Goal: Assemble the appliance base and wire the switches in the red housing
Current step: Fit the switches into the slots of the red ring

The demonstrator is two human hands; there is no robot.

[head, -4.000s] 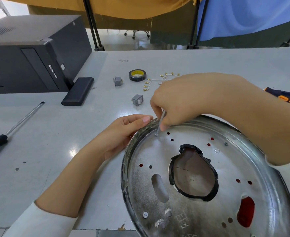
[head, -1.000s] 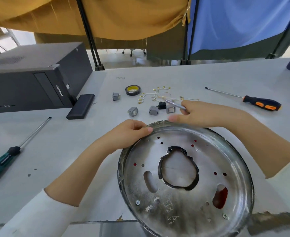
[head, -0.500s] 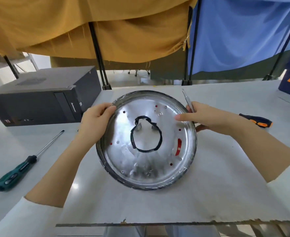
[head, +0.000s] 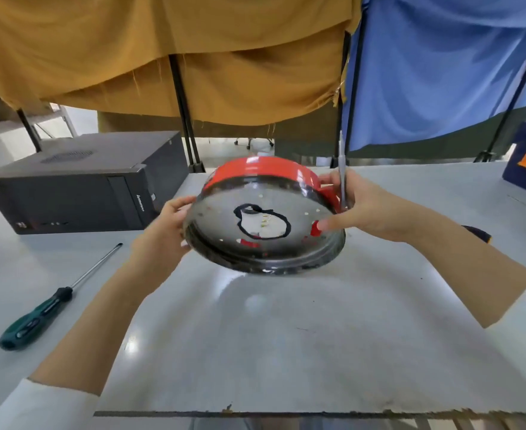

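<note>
Hands gripping appliance base (head: 264,243) above grey table (head: 286,336), tilted, metal underside toward camera, red housing (head: 264,169) on far side. Left hand (head: 162,234) curled round left rim; right hand (head: 360,209) clasping right rim, pinching upright slim metal tool (head: 342,169). Green-handled screwdriver (head: 47,305) lying left, near black computer case (head: 78,184).

A pale grey bench (head: 271,342) fills the foreground, glossy with reflected light. Behind it, mustard-yellow cloth (head: 162,54) and blue cloth (head: 441,63) hang from black poles (head: 182,119). Under the hems, a pale floor (head: 221,147) and the wheeled base of an office chair (head: 254,142) show.
</note>
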